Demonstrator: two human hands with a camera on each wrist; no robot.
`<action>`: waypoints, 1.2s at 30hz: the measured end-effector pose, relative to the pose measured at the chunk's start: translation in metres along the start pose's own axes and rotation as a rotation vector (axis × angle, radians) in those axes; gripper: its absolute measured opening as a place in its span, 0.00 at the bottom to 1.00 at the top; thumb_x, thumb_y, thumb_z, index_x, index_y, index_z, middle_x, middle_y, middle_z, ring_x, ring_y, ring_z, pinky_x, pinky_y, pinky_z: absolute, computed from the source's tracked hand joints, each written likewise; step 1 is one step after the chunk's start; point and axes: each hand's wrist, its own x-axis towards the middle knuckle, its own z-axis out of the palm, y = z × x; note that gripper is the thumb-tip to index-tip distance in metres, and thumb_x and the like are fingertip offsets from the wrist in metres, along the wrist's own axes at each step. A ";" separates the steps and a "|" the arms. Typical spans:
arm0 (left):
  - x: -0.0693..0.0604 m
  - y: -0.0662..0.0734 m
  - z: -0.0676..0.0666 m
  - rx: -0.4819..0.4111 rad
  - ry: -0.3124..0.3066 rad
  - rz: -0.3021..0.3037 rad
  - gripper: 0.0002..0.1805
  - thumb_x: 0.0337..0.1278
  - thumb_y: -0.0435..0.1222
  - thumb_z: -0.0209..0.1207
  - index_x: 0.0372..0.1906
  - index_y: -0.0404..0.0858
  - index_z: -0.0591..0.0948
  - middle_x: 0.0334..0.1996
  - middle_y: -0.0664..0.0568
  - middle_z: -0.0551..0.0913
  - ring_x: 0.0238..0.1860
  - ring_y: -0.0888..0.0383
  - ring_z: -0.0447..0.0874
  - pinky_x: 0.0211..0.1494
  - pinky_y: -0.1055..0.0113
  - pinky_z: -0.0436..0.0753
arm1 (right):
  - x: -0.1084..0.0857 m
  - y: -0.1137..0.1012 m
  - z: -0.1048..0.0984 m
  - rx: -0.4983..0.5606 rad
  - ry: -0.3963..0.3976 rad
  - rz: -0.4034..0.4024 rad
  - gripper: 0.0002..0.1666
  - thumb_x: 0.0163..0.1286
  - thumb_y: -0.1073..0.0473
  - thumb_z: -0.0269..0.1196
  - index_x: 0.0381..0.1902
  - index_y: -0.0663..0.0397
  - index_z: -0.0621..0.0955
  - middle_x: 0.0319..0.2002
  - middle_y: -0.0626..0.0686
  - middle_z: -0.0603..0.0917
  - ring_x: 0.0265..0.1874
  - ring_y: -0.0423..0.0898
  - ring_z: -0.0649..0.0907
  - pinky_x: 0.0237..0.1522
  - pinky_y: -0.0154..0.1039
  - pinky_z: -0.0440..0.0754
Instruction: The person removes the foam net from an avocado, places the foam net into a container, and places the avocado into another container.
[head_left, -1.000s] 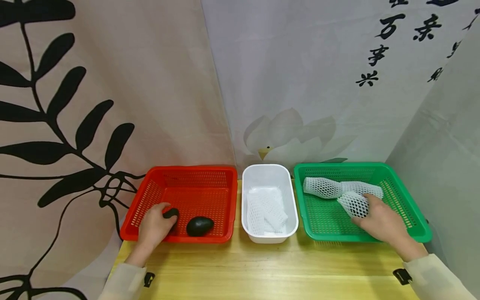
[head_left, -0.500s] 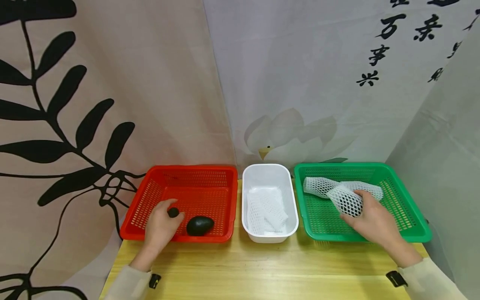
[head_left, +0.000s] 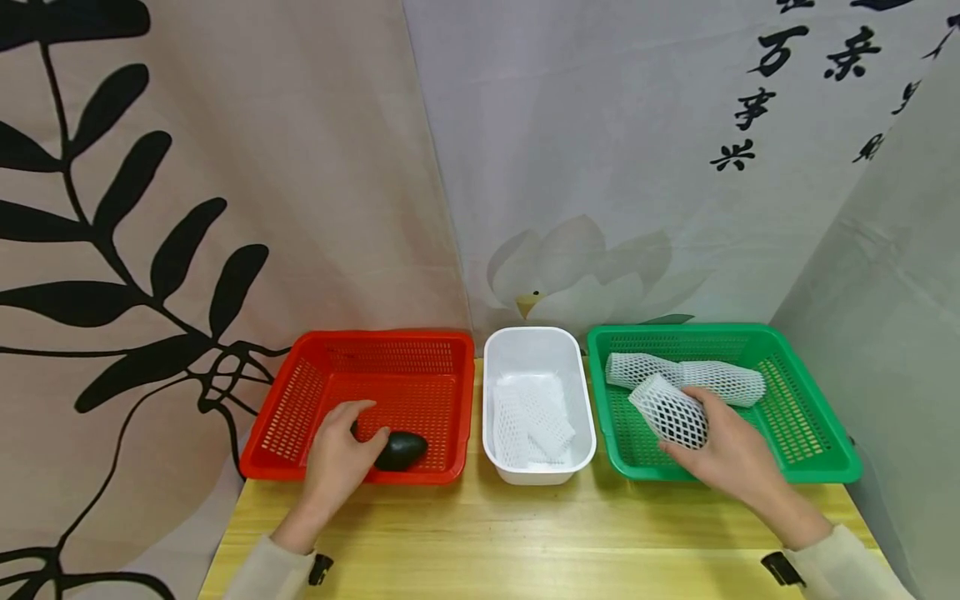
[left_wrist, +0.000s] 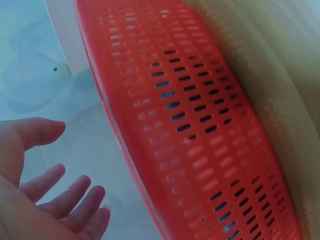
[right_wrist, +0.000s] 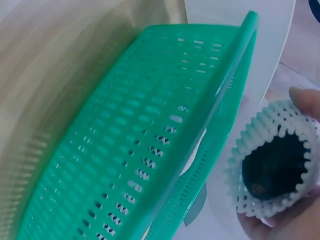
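Observation:
My left hand (head_left: 336,458) hovers over the red basket (head_left: 453,400), fingers apart and bent loosely with nothing between them in the left wrist view. Beyond its fingertips lies a dark oval fruit (head_left: 402,451); another dark fruit is mostly hidden behind the hand. Above the green basket (head_left: 817,408), my right hand (head_left: 731,454) grips a white foam net sleeve (head_left: 670,412). The right wrist view shows a dark fruit (right_wrist: 275,167) inside that sleeve's open end. Two white netted pieces (head_left: 641,373) (head_left: 723,382) lie end to end behind it in the green basket.
Between the two baskets stands a white tub (head_left: 538,479) with flat white foam nets (head_left: 532,425) in it. All three containers are on a wooden table (head_left: 540,533), with a printed curtain (head_left: 360,167) behind and a grey one at the right.
The left hand has moved right across the red basket, from the left dark fruit toward the other. The right hand has moved left, carrying the netted fruit away from the other netted pieces.

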 end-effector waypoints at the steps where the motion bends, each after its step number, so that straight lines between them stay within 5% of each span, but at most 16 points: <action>1: -0.001 0.001 0.001 -0.011 0.002 0.010 0.26 0.60 0.37 0.73 0.62 0.35 0.83 0.60 0.40 0.81 0.58 0.40 0.80 0.53 0.42 0.83 | -0.001 -0.001 0.001 0.006 0.002 -0.009 0.54 0.54 0.48 0.82 0.71 0.64 0.69 0.53 0.67 0.83 0.40 0.58 0.85 0.29 0.48 0.82; 11: -0.007 0.009 0.013 -0.131 0.003 0.151 0.25 0.56 0.32 0.75 0.60 0.36 0.83 0.60 0.42 0.81 0.63 0.40 0.77 0.62 0.36 0.76 | -0.009 -0.013 0.013 -0.006 0.063 -0.122 0.52 0.49 0.47 0.84 0.67 0.62 0.74 0.51 0.62 0.84 0.39 0.53 0.84 0.30 0.44 0.80; 22: -0.016 0.017 0.020 -0.144 -0.029 0.192 0.31 0.55 0.34 0.76 0.65 0.40 0.81 0.63 0.45 0.81 0.66 0.41 0.75 0.68 0.34 0.70 | -0.017 -0.021 0.029 -0.012 0.134 -0.269 0.52 0.42 0.50 0.86 0.64 0.57 0.76 0.52 0.56 0.85 0.41 0.48 0.84 0.31 0.42 0.82; 33: -0.025 0.021 0.031 -0.103 -0.033 0.347 0.35 0.49 0.37 0.79 0.66 0.42 0.81 0.65 0.47 0.81 0.65 0.45 0.77 0.65 0.38 0.74 | -0.027 -0.029 0.045 0.041 0.169 -0.376 0.55 0.35 0.53 0.89 0.63 0.58 0.77 0.54 0.54 0.85 0.46 0.49 0.85 0.39 0.47 0.86; 36: -0.028 0.023 0.033 -0.095 -0.048 0.375 0.37 0.48 0.38 0.80 0.67 0.42 0.81 0.66 0.48 0.81 0.66 0.46 0.77 0.65 0.40 0.77 | -0.029 -0.030 0.049 0.058 0.169 -0.406 0.55 0.35 0.54 0.88 0.64 0.57 0.77 0.55 0.53 0.85 0.48 0.48 0.84 0.43 0.42 0.85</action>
